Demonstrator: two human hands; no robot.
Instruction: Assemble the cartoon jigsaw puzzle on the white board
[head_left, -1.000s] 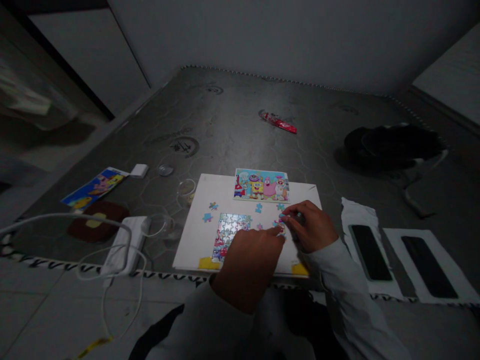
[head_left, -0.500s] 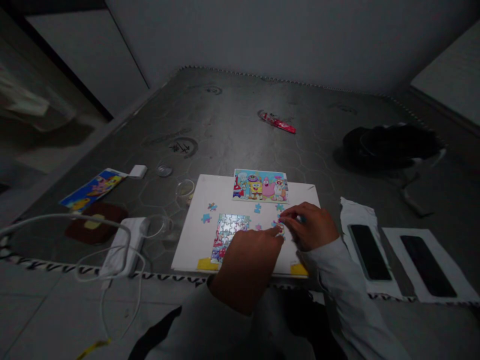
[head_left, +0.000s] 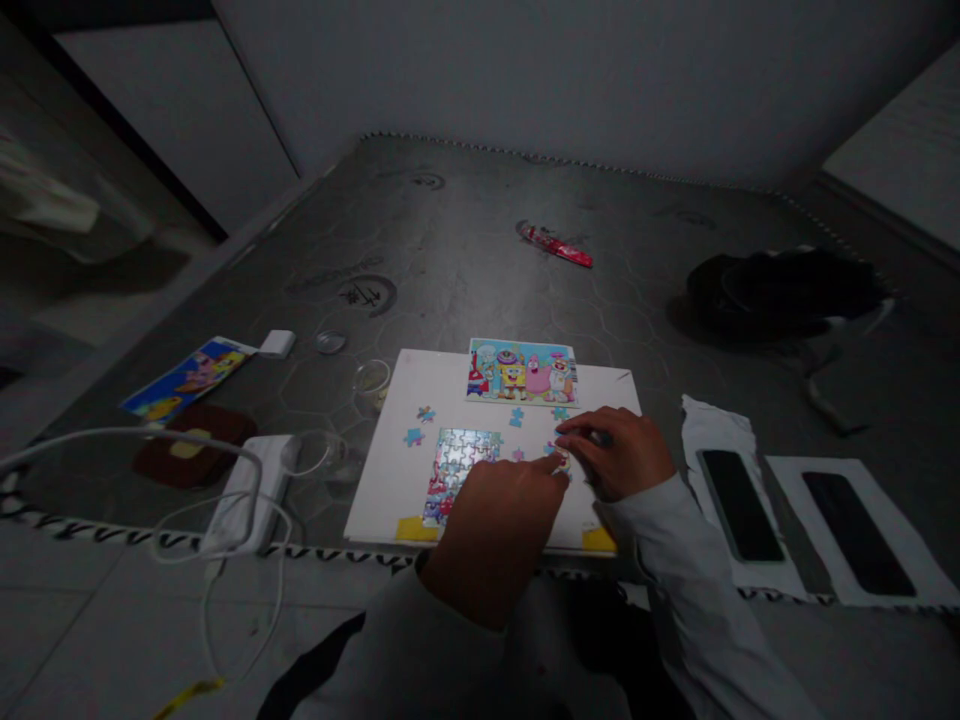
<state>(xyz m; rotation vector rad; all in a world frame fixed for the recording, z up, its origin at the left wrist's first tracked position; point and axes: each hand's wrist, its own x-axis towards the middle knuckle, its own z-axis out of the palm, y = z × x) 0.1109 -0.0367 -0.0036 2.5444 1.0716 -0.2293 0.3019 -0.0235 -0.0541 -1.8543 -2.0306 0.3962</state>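
A partly joined jigsaw puzzle (head_left: pixel 461 460) lies on a white board (head_left: pixel 382 480), its right lower part hidden by my left hand (head_left: pixel 506 525). My left index finger is stretched onto a few puzzle pieces (head_left: pixel 562 461) right of it, the other fingers curled. My right hand (head_left: pixel 626 452) is closed in a pinch at the upper edge of these pieces; what sits between the fingertips is mostly covered. Loose jigsaw pieces (head_left: pixel 517 417) lie around, one of them a blue piece (head_left: pixel 414 437). A cartoon picture card (head_left: pixel 523 372) rests at the board's far edge.
Right of the board, two phones (head_left: pixel 741 505) lie on white paper. To the left are a clear cup (head_left: pixel 371 380), a white power strip (head_left: pixel 251 490) with cables, a brown case (head_left: pixel 195 447) and a blue packet (head_left: pixel 187 380). Farther off are a red wrapper (head_left: pixel 559 245) and a black bag (head_left: pixel 780 295).
My right fingertips have shifted very slightly left at the small group of pieces. A teal spot seen between the right fingers before now looks dark. My left hand stays put.
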